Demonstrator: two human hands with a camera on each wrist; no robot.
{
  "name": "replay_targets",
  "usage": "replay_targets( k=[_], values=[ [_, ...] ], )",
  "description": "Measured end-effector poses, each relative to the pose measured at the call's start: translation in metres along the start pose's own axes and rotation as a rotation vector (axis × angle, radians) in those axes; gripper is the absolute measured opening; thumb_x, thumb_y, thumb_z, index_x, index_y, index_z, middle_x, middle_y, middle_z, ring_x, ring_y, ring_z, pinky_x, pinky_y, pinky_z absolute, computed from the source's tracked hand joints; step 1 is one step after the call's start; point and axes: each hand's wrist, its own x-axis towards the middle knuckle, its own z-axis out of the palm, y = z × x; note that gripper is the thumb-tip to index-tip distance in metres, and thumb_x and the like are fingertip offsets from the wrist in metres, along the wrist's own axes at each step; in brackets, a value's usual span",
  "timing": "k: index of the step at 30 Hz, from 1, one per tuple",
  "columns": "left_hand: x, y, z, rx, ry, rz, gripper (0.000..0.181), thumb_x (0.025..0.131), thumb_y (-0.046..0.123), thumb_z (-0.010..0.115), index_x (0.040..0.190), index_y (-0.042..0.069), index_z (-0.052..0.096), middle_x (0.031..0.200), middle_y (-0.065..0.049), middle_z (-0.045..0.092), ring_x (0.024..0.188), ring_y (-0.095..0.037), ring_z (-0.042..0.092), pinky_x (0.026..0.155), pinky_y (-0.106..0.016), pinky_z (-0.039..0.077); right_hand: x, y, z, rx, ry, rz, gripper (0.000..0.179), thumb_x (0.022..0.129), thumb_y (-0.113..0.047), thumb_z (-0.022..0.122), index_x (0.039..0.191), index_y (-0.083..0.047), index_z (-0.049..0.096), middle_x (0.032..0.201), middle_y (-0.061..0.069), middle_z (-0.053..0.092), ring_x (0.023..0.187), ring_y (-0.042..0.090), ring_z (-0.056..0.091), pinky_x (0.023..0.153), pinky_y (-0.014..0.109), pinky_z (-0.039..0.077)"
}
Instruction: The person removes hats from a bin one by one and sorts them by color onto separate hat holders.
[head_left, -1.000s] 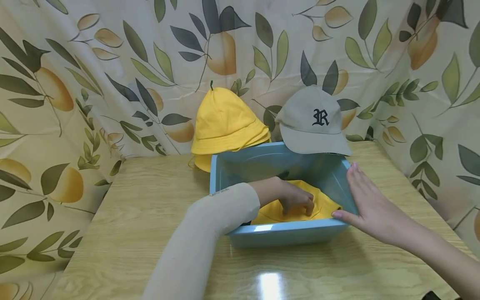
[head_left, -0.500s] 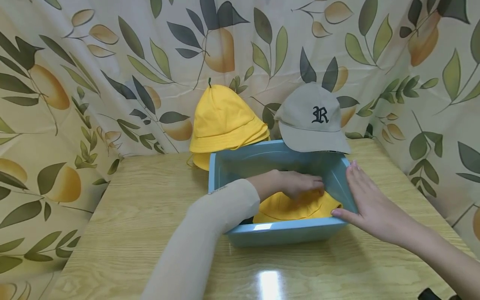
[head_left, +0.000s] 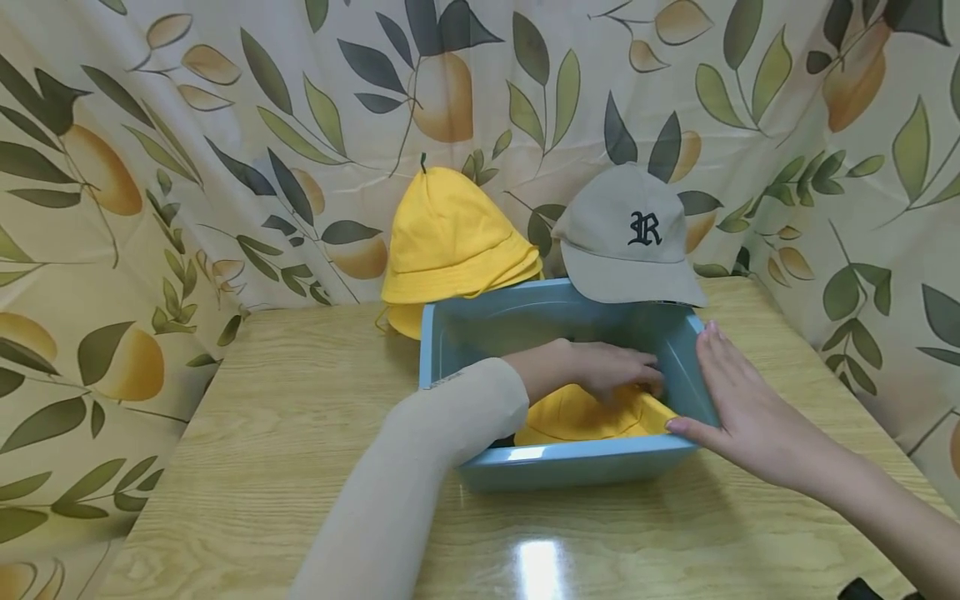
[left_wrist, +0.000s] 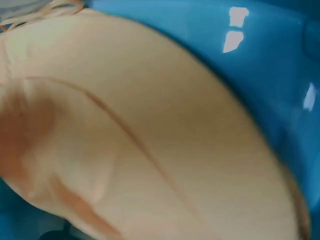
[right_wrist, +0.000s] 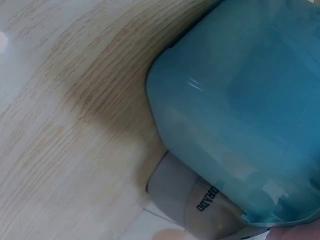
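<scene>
A yellow bucket hat lies inside a light blue plastic bin. My left hand reaches into the bin and holds the hat by its right part, fingers bent down over it; the fingertips are partly hidden. That side of the brim stands tilted up near the bin's right wall. In the left wrist view the hat looks pale and fills most of the picture. My right hand rests against the bin's right side with straight fingers, its thumb at the front rim.
Stacked yellow bucket hats stand behind the bin at left. A grey baseball cap with a black R overlaps the back right rim. Below is a wooden table; a leaf-patterned curtain surrounds it. Something black sits bottom right.
My left hand has moved right and a little back across the hat in the bin. The hat's right brim has tilted up. The right hand stays at the bin.
</scene>
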Motion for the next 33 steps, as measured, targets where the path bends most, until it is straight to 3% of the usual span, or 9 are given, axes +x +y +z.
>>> replay_targets(
  k=[5,8,14,22,28,33],
  values=[
    [-0.008,0.005,-0.022,-0.041,-0.042,-0.024,0.019,0.09,0.012,0.063,0.107,0.016,0.058,0.096,0.004,0.053,0.088,-0.008,0.048,0.074,-0.016,0.04,-0.003,0.0,0.001,-0.007,0.0,0.007,0.098,0.09,-0.041,0.061,0.146,0.009,-0.002,0.155,0.015,-0.016,0.144,0.032,-0.012,0.115,0.042,-0.008],
    [-0.016,0.006,-0.038,-0.014,-0.055,-0.043,0.017,0.09,0.004,0.057,0.102,0.016,0.058,0.088,0.004,0.052,0.083,-0.009,0.047,0.069,-0.018,0.038,-0.003,0.0,0.001,-0.013,0.001,0.006,0.098,0.09,-0.041,0.061,0.146,0.009,-0.002,0.155,0.016,-0.016,0.144,0.031,-0.013,0.115,0.041,-0.009],
    [-0.04,0.007,-0.058,0.014,-0.028,-0.016,0.018,0.088,-0.002,0.055,0.094,0.014,0.057,0.08,0.004,0.046,0.078,-0.009,0.045,0.064,-0.018,0.033,0.0,-0.003,0.001,-0.016,0.001,-0.01,0.098,0.09,-0.042,0.06,0.146,0.009,-0.002,0.156,0.018,-0.013,0.144,0.03,-0.013,0.116,0.037,-0.009],
    [-0.068,0.009,-0.076,0.019,0.071,-0.028,0.018,0.087,-0.004,0.053,0.088,0.014,0.055,0.081,0.006,0.046,0.079,-0.01,0.043,0.068,-0.018,0.033,0.0,0.001,0.0,-0.027,0.003,-0.015,0.098,0.09,-0.041,0.061,0.147,0.009,-0.001,0.156,0.018,-0.012,0.144,0.028,-0.014,0.115,0.034,-0.011],
    [-0.093,0.008,-0.085,0.032,0.186,-0.021,0.018,0.087,-0.001,0.055,0.081,0.016,0.051,0.076,0.006,0.041,0.078,-0.009,0.043,0.065,-0.019,0.029,0.0,0.003,0.0,-0.044,0.019,-0.033,0.098,0.089,-0.042,0.061,0.146,0.011,0.001,0.155,0.022,-0.009,0.144,0.029,-0.013,0.114,0.031,-0.013],
    [-0.117,0.005,-0.093,-0.015,0.29,-0.028,0.009,0.09,0.004,0.058,0.09,0.013,0.059,0.084,0.005,0.054,0.082,-0.009,0.049,0.071,-0.019,0.036,0.0,0.004,-0.001,-0.046,0.033,-0.039,0.098,0.089,-0.044,0.061,0.145,0.012,0.003,0.155,0.025,-0.006,0.144,0.029,-0.012,0.114,0.029,-0.012]
  ],
)
